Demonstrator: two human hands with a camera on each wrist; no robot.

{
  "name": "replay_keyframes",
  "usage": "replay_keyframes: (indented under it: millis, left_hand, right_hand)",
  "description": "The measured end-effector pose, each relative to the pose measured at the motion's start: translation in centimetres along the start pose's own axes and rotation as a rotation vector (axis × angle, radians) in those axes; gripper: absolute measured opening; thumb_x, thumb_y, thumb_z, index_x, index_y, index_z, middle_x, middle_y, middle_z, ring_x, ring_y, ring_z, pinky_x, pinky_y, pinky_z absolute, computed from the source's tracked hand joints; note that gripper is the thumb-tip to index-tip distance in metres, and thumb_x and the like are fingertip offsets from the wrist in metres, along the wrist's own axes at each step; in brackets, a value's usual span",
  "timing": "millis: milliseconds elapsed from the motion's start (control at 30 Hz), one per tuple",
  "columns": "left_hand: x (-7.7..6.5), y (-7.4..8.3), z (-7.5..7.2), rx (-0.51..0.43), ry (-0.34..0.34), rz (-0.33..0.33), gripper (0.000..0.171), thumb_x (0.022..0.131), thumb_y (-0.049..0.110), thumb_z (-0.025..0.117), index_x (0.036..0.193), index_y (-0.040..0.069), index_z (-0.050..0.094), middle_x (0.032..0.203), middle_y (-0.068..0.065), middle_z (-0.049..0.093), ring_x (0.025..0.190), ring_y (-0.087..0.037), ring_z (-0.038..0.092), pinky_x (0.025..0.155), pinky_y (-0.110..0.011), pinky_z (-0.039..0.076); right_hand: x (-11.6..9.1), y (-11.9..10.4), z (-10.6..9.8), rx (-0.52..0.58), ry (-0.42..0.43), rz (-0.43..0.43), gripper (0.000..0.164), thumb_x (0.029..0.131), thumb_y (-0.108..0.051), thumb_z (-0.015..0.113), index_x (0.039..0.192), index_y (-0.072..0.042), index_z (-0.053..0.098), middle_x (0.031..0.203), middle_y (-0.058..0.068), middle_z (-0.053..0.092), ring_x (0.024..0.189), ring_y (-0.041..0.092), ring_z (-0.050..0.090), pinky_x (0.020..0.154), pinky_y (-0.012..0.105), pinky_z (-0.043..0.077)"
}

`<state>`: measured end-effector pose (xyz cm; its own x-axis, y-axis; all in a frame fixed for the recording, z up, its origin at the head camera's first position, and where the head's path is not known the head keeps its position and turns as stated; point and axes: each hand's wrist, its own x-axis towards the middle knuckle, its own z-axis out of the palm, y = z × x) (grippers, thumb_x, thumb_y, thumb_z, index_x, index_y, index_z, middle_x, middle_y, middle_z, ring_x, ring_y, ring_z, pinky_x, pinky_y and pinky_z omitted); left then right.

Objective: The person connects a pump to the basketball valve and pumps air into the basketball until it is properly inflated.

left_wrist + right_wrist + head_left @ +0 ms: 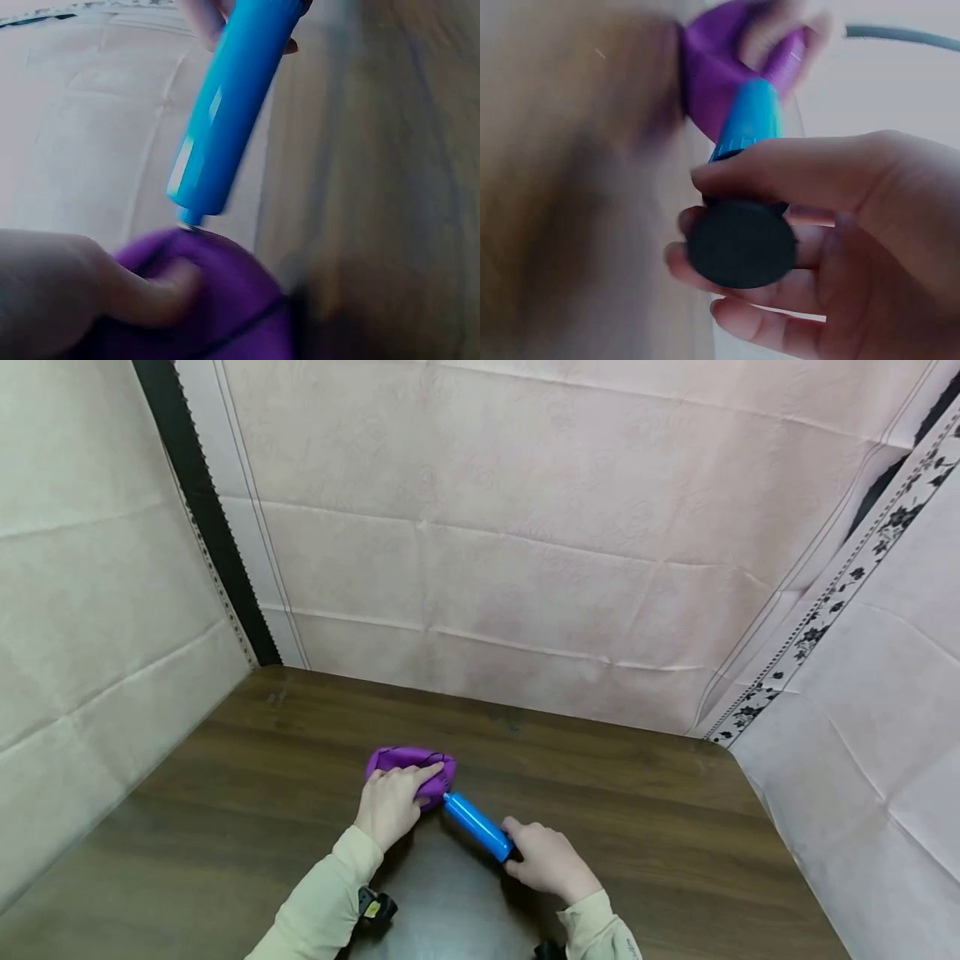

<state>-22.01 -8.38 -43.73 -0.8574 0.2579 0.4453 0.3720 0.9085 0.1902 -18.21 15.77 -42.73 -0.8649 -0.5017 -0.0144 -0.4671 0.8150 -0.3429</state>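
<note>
My left hand [390,806] holds a purple, partly collapsed ball [405,757] with dark seam lines, its thumb [161,296] pressed on the near side. A blue hand pump [477,827] points at the ball, and its narrow tip meets the ball's skin in the left wrist view; how deep the needle sits is hidden. With my right hand [551,860] I grip the pump's black handle end [741,244], thumb on one side and fingers curled on the other. The handle appears pushed close to the blue barrel [751,116].
Beneath both hands lies a brown wood-grain table [645,802]. Pale cloth walls [510,527] rise behind it and at both sides. A black wrist camera [377,906] is strapped by the left sleeve.
</note>
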Motion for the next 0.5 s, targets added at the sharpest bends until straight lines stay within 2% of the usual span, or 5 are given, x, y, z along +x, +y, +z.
replay_keyframes:
  millis: [100,200,267,367,500]
  left_hand:
    - [-0.2,0.7,-0.5,0.022,-0.064,0.001,0.054,0.073,0.015,0.083,0.124,0.017,0.065,0.108,-0.009,0.072,0.098,-0.031,0.064,0.083,-0.047,0.046]
    - [-0.2,2.0,-0.7,0.019,-0.090,0.024,0.063,0.068,0.022,0.087,0.125,0.011,0.063,0.121,-0.015,0.065,0.115,-0.035,0.057,0.097,-0.053,0.041]
    - [0.0,3.1,-0.6,-0.018,-0.113,0.082,0.068,0.067,0.025,0.088,0.127,0.010,0.060,0.128,-0.017,0.060,0.123,-0.037,0.052,0.104,-0.055,0.037]
    - [0.5,4.9,-0.1,-0.114,-0.185,0.216,0.067,0.071,0.029,0.085,0.131,0.012,0.059,0.133,-0.016,0.058,0.130,-0.038,0.047,0.110,-0.055,0.032]
    - [1.1,6.4,0.6,-0.215,-0.302,0.319,0.053,0.080,0.032,0.079,0.127,0.015,0.062,0.121,-0.006,0.066,0.119,-0.026,0.058,0.109,-0.048,0.037]
  right_hand:
    - [-0.4,0.5,-1.0,0.043,0.034,0.019,0.025,0.083,-0.006,0.069,0.105,-0.010,0.058,0.077,0.000,0.060,0.063,0.011,0.046,0.054,0.028,0.037]
    - [-0.7,0.7,-1.5,0.076,0.040,0.019,0.027,0.085,-0.006,0.066,0.111,-0.010,0.060,0.084,0.002,0.063,0.066,0.011,0.047,0.059,0.028,0.038]
    - [-0.8,0.7,-1.4,0.094,0.039,0.003,0.027,0.086,-0.007,0.066,0.112,-0.010,0.060,0.086,0.001,0.064,0.067,0.009,0.048,0.061,0.026,0.039]
    - [-0.8,0.8,-1.4,0.113,0.052,-0.035,0.025,0.087,-0.008,0.066,0.112,-0.010,0.061,0.087,0.001,0.066,0.068,0.006,0.050,0.062,0.024,0.041]
    - [-1.1,1.1,-2.0,0.175,0.082,-0.070,0.027,0.089,-0.006,0.063,0.116,-0.006,0.062,0.093,0.005,0.069,0.065,0.003,0.049,0.063,0.022,0.043]
